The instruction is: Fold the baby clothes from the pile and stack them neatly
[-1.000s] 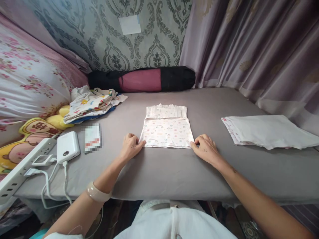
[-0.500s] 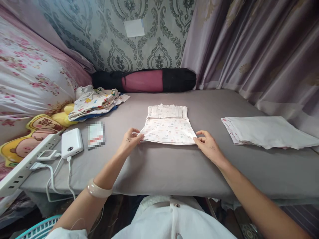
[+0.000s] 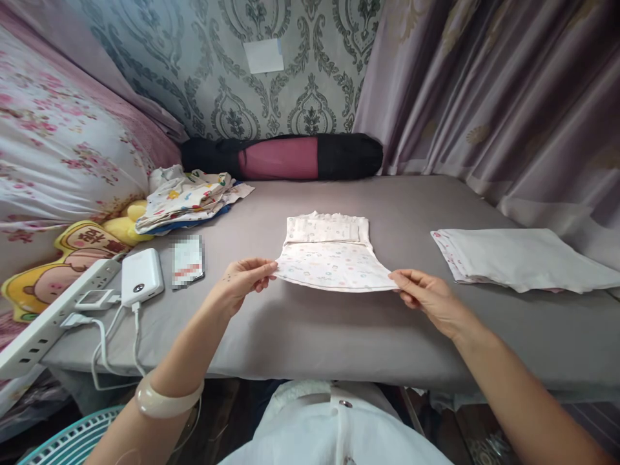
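Observation:
A white baby garment with a small pastel print (image 3: 334, 263) lies partly folded at the middle of the table, its far end turned over on itself. My left hand (image 3: 247, 278) pinches its near left corner. The near right corner is between the thumb and fingers of my right hand (image 3: 426, 294). Between my hands the near hem is lifted off the cloth and sags a little, casting a shadow below. The far folded part rests on the table. I cannot tell exactly which kind of garment it is.
A grey cloth covers the table (image 3: 339, 342). Folded white fabric (image 3: 518, 258) lies right; a pile of printed clothes (image 3: 194, 200) lies back left. A power bank (image 3: 141, 276), a power strip (image 3: 53, 326) with cables and a blurred packet (image 3: 188, 261) are left. A black-and-maroon roll (image 3: 281, 157) lies behind.
Both hands have raised the near hem off the table and spread slightly apart, pulling it wider. The garment's far end has shifted a little toward me.

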Demonstrator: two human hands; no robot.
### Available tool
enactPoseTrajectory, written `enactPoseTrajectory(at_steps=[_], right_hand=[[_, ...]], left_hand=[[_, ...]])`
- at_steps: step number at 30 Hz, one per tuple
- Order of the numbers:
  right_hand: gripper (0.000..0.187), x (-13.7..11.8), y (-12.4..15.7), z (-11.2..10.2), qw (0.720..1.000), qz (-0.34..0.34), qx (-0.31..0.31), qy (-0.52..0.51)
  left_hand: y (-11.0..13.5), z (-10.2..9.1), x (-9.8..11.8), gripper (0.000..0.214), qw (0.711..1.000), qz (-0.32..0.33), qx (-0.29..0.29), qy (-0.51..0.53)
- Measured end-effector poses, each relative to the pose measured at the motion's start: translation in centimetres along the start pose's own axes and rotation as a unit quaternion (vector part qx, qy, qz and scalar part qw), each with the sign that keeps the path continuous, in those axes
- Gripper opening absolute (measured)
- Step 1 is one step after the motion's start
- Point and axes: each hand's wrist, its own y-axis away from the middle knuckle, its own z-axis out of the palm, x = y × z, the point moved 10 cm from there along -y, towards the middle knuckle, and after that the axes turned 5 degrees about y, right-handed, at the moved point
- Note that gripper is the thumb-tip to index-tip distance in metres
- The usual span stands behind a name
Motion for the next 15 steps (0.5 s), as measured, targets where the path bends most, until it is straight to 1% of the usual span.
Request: enactPoseTrajectory(at_steps=[3, 5, 7, 10, 13, 15], right_hand=[[0.038, -0.8, -0.8, 0.1, 0.993, 0.0, 0.02, -0.113], [0.035, -1.7, -1.3, 0.4, 0.989, -0.017, 0.03, -0.144], [0.036, -2.7, -1.7, 1.1, 0.988, -0.043, 0.029, -0.146], [0.048, -3.7, -2.3, 2.6, 0.989, -0.086, 0.001, -0.121], [0.059, -4.2, -3.2, 4.3, 0.99, -0.118, -0.035, -0.074], [0.064, -4.3, -4.1, 4.9, 0.989, -0.125, -0.046, -0.062]], left_hand=[[-1.2, 0.2, 1.0, 0.036, 0.996, 0.03, 0.035, 0.077], [-1.9, 0.6, 1.6, 0.039, 0.99, 0.059, 0.05, 0.121], [-2.4, 1.3, 2.1, 0.041, 0.982, 0.086, 0.05, 0.158], [-3.1, 2.8, 2.5, 0.042, 0.974, 0.12, 0.021, 0.191], [-4.3, 4.2, 2.5, 0.045, 0.974, 0.153, -0.008, 0.169], [-5.4, 4.8, 2.3, 0.049, 0.975, 0.166, -0.017, 0.146]])
